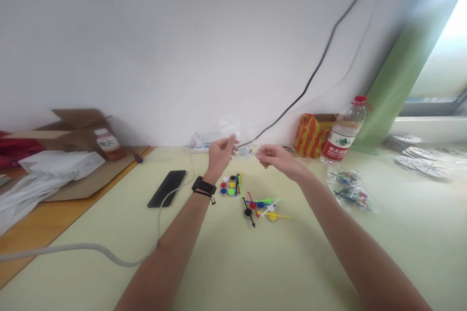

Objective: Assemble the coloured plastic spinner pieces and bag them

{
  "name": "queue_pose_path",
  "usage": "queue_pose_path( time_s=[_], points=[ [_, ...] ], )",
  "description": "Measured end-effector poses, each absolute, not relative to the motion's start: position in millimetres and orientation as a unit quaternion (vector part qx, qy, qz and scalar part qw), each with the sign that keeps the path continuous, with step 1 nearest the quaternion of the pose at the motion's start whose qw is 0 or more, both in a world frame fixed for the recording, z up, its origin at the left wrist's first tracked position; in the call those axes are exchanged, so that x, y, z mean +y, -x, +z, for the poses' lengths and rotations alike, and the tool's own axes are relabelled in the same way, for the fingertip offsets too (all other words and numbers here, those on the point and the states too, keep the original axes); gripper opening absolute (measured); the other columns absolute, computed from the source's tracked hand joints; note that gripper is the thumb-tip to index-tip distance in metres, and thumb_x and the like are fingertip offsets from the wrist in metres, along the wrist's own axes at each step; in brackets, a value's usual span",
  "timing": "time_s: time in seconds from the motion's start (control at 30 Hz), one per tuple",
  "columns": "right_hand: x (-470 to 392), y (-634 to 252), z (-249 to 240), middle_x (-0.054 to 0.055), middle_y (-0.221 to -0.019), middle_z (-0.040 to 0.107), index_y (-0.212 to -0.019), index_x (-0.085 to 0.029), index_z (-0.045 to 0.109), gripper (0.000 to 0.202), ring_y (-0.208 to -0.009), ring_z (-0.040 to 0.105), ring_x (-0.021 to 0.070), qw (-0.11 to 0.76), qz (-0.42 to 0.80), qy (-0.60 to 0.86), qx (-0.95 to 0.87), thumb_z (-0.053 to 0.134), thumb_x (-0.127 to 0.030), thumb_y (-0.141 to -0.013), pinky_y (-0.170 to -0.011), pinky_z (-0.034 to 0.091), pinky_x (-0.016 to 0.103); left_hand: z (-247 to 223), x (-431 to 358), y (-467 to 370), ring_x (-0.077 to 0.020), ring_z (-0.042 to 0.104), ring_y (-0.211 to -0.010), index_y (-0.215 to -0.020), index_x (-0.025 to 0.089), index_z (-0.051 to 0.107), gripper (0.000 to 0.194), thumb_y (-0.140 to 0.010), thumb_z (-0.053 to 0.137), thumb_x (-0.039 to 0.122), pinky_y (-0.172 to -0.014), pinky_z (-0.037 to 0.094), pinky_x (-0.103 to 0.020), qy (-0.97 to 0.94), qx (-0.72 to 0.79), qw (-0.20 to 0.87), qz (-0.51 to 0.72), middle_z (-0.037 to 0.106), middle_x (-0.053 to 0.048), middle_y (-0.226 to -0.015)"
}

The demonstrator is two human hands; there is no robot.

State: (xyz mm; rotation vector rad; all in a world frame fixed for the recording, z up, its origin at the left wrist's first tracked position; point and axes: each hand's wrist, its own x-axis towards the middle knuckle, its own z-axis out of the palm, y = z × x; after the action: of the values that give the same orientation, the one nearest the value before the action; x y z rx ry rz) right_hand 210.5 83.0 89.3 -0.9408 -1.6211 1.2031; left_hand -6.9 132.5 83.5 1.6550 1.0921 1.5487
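Observation:
My left hand (220, 156) is raised near the wall, with thumb and fingertips pinched at a thin clear plastic bag (229, 124). My right hand (276, 159) is to its right, its fingers closed together; what they hold, if anything, is too small to make out. Between the hands lie small clear, shiny pieces (245, 151). Nearer me, several round coloured caps (224, 185) stand in rows beside a bundle of coloured pointers (238, 184). In front of them are several assembled spinner arrows (248, 212) in black, red, blue, green, white and yellow.
A black phone (167, 188) and a grey cable (159, 218) lie left. A power strip (200, 143) is by the wall. Right stand a large water bottle (338, 138), a bagged set of spinner parts (352, 190) and white discs (419, 161). A cardboard box (78, 129) is far left.

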Motion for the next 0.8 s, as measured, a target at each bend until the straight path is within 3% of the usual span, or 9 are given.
queue_pose_path(
  time_s=[0.07,0.2,0.43,0.5,0.63,0.7,0.8],
  points=[
    [83,-203,85,0.001,-0.079,0.064,-0.091,-0.021,0.069,0.035,-0.072,0.057,0.0133,0.487,0.5,0.379,-0.608,0.078,-0.052,-0.079,-0.068,0.049,0.028,84,133,5,-0.0131,0.061,-0.063,-0.093,0.015,0.08,0.056,-0.086,0.062,0.067,-0.051,0.043,-0.022,-0.585,0.42,0.324,0.613,0.076,-0.01,-0.083],
    [79,-176,69,0.005,-0.088,0.069,-0.094,-0.018,0.073,0.039,-0.074,0.057,0.0139,0.415,0.573,0.367,-0.604,0.081,-0.052,-0.076,-0.067,0.046,0.027,82,131,-2,-0.0154,0.063,-0.072,-0.096,0.015,0.082,0.054,-0.085,0.065,0.065,-0.062,0.047,-0.025,-0.542,0.417,0.33,0.651,0.078,-0.012,-0.091],
    [77,-149,48,-0.001,-0.072,0.059,-0.088,-0.017,0.073,0.035,-0.063,0.045,0.0103,0.464,0.598,0.324,-0.567,0.081,-0.049,-0.075,-0.06,0.035,0.025,80,130,-6,-0.0169,0.063,-0.075,-0.096,0.014,0.082,0.054,-0.083,0.068,0.065,-0.066,0.047,-0.027,-0.556,0.399,0.352,0.638,0.079,-0.012,-0.093],
    [77,-157,52,0.0,-0.073,0.062,-0.087,-0.017,0.073,0.034,-0.062,0.046,0.0104,0.414,0.586,0.344,-0.606,0.079,-0.05,-0.077,-0.059,0.036,0.026,82,133,-2,-0.017,0.064,-0.076,-0.094,0.014,0.081,0.052,-0.082,0.07,0.064,-0.065,0.047,-0.027,-0.558,0.4,0.357,0.634,0.078,-0.012,-0.093],
    [68,-189,83,0.007,-0.088,0.073,-0.091,-0.017,0.076,0.034,-0.073,0.06,0.0163,0.193,0.539,0.341,-0.746,0.074,-0.05,-0.083,-0.066,0.048,0.03,91,136,12,-0.0176,0.065,-0.074,-0.09,0.014,0.081,0.051,-0.079,0.072,0.063,-0.065,0.048,-0.027,-0.61,0.404,0.351,0.584,0.078,-0.012,-0.087],
    [60,-203,104,0.007,-0.093,0.074,-0.099,-0.019,0.076,0.033,-0.08,0.064,0.0183,0.242,0.492,0.326,-0.77,0.073,-0.048,-0.084,-0.074,0.052,0.033,97,135,19,-0.0181,0.066,-0.073,-0.087,0.015,0.081,0.049,-0.079,0.074,0.062,-0.066,0.049,-0.027,-0.656,0.396,0.34,0.545,0.078,-0.011,-0.084],
    [50,-214,130,0.007,-0.102,0.075,-0.106,-0.02,0.073,0.034,-0.093,0.067,0.0219,0.434,0.358,0.35,-0.749,0.07,-0.049,-0.088,-0.084,0.055,0.036,107,127,24,-0.0189,0.067,-0.073,-0.079,0.015,0.079,0.047,-0.081,0.072,0.061,-0.067,0.049,-0.027,-0.742,0.378,0.309,0.46,0.077,-0.009,-0.078]
  ],
)
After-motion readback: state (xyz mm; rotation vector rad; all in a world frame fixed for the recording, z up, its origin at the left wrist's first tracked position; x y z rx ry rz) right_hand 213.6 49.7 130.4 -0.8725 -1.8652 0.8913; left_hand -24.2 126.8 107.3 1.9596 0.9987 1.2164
